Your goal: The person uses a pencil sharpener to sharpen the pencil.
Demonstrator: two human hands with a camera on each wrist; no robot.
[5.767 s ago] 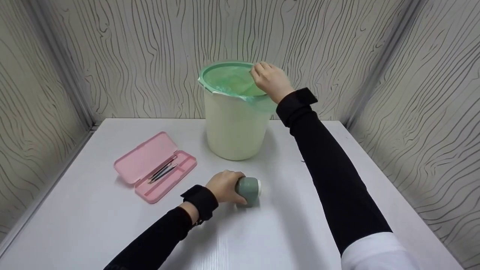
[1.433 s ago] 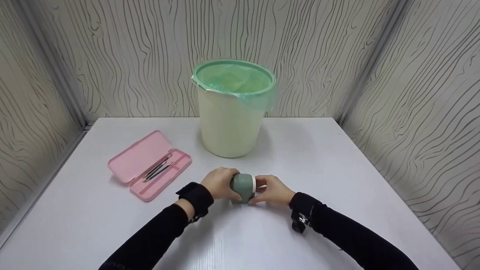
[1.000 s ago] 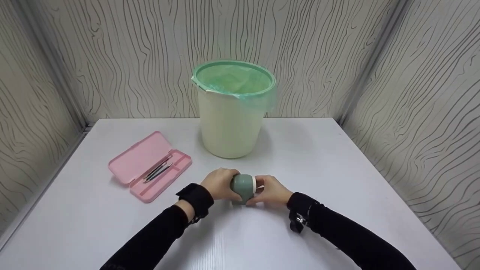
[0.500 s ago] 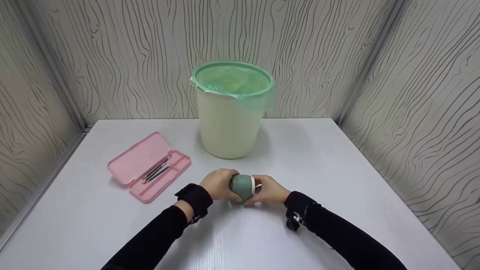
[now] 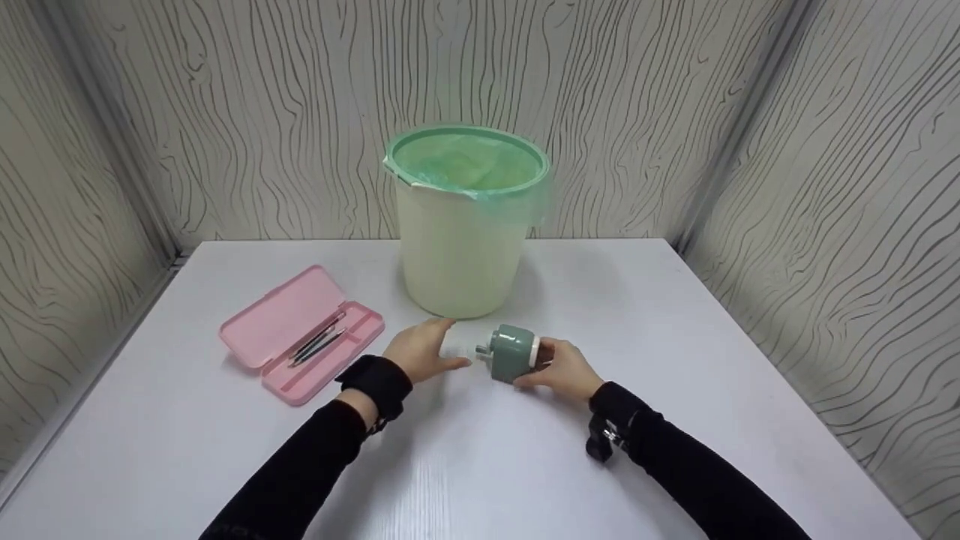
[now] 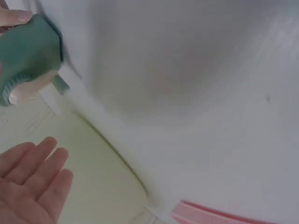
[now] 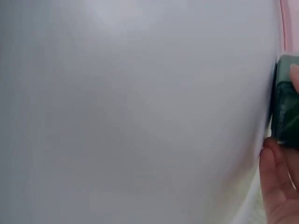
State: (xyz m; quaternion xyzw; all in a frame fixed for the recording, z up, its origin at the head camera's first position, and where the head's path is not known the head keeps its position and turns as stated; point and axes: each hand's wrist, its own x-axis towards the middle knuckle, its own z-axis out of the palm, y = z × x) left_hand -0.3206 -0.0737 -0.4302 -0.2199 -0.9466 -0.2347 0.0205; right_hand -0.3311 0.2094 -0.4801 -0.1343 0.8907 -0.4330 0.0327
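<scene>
A green hand-crank pencil sharpener with a white end is held in my right hand, thumb and fingers around its white end. Its small crank knob points left in the head view. In the left wrist view the sharpener shows a ridged ring, a pale crank arm and a green knob. My left hand is off to the left of it, thumb and fingers spread apart and holding nothing. The right wrist view catches only part of the sharpener, at its right edge, between fingertips.
Left of the hands, an open pink pencil case lies on the white table with several pencils in it. Behind stands a pale bin with a green rim and a thin bag lining. Patterned panels enclose the table.
Earlier my right hand was at the bin's rim, then came to the sharpener. Now my left hand has let go and drawn left; the right hand has turned the sharpener, bringing its crank into view.
</scene>
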